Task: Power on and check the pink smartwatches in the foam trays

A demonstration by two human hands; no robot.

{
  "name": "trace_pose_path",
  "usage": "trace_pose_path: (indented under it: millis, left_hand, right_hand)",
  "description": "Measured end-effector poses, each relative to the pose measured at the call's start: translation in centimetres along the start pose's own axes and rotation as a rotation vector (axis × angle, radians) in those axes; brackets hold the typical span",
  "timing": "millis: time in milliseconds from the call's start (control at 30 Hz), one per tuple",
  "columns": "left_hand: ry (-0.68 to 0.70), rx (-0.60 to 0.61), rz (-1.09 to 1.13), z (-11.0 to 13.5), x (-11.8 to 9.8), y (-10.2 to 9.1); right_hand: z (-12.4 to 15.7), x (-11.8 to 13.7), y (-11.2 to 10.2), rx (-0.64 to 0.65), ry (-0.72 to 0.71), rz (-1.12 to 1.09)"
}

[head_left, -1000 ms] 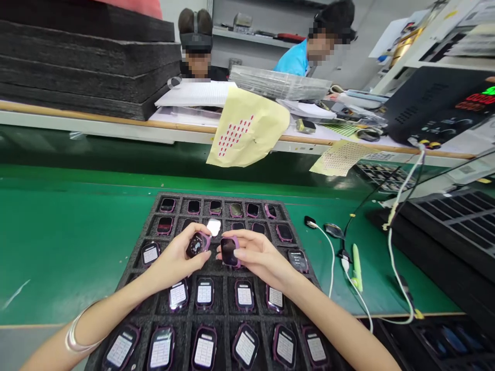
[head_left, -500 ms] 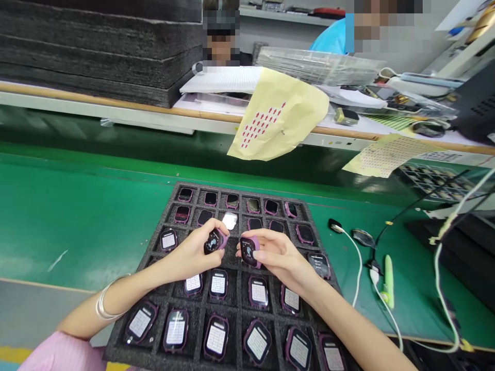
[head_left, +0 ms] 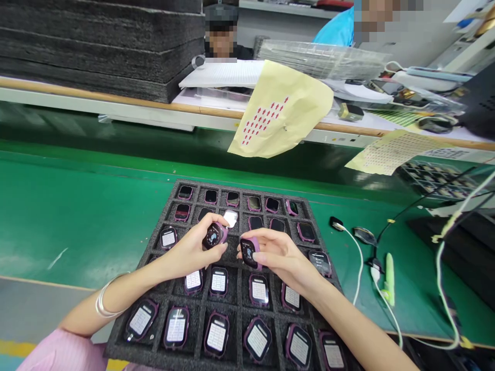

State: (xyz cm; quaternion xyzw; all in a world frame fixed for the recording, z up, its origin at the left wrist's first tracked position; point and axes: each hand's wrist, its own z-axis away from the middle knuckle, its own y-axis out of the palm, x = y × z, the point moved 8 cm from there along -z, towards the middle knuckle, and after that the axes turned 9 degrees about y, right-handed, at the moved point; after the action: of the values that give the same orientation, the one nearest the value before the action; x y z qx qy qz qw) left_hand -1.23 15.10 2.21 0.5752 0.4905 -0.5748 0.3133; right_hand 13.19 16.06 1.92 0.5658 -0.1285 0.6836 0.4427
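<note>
Above the middle rows of the foam tray (head_left: 159, 216), the left hand (head_left: 191, 253) pinches one purple watch (head_left: 215, 236) and the right hand (head_left: 281, 256) pinches a second watch (head_left: 249, 252), apparently for comparison. The cells just beneath appear vacant, so a set-down would call for a short, straight drop. The green counter (head_left: 77, 216) lies open to the left; cables (head_left: 359, 260) crowd the right.

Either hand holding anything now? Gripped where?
Both. Left hand pinches a purple-cased smartwatch by its case sides; right hand grips a second purple smartwatch likewise, both over the black foam tray.
</note>
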Motion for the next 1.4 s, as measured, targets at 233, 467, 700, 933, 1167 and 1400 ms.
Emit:
trace_pose_path:
  millis: [233,467,700,933,1167,1400]
  left_hand:
    - [0.043,0.015,-0.044,-0.2,-0.2,0.1]
    - [0.034,0.041,-0.083,-0.3,-0.2,0.1]
    - [0.047,0.046,-0.077,-0.2,-0.4,0.0]
    - [0.041,-0.018,0.011,0.3,-0.4,-0.4]
    - [-0.102,0.028,0.175,0.3,1.3,0.6]
    - [-0.083,-0.011,0.479,-0.6,1.1,1.0]
  right_hand:
    - [-0.2,0.1,-0.2,-0.022,-0.003,0.014]
    - [-0.1,0.0,-0.5,-0.047,0.004,0.024]
    - [-0.1,0.3,-0.5,-0.067,-0.007,0.022]
    - [0.3,0.7,0.0,-0.002,-0.022,-0.004]
    - [-0.1,-0.2,-0.2,0.007,0.035,-0.015]
    - [-0.7,-1.0,-1.3,-0.088,0.072,-0.192]
